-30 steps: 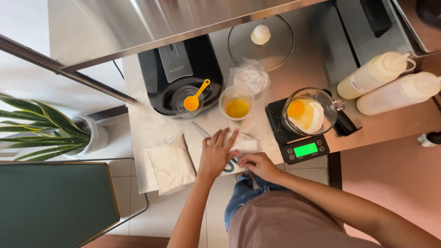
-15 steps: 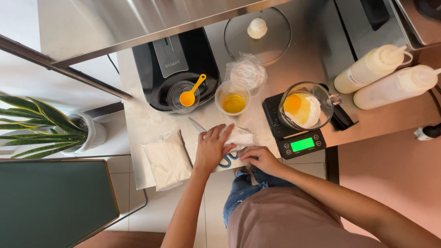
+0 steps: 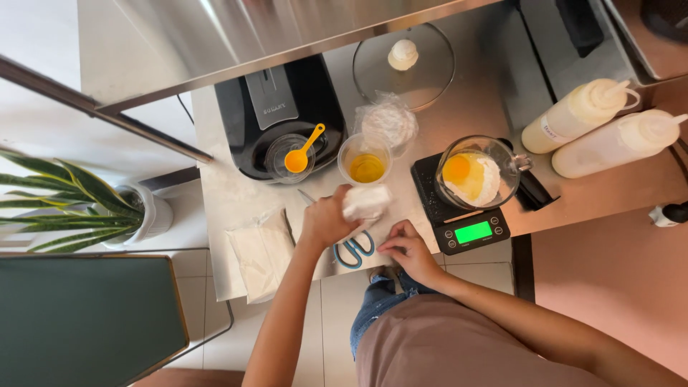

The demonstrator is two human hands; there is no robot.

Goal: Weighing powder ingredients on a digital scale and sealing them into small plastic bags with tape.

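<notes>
Left hand (image 3: 326, 221) grips a small white packet (image 3: 366, 202), lifted just above the table (image 3: 222, 193), in front of the plastic cup (image 3: 366, 161) of yellow liquid. Right hand (image 3: 410, 249) rests flat on the table edge, fingers loosely spread, holding nothing, just right of the blue-handled scissors (image 3: 352, 249), which lie between both hands. Black digital scale (image 3: 469, 231) with green display sits near the right hand, carrying a glass jug (image 3: 479, 172) with flour and egg yolk. Orange scoop (image 3: 302, 152) in a clear cup on the black appliance (image 3: 276, 115). White bag (image 3: 259, 251) lies left. Two squeeze bottles (image 3: 602, 129) far right.
</notes>
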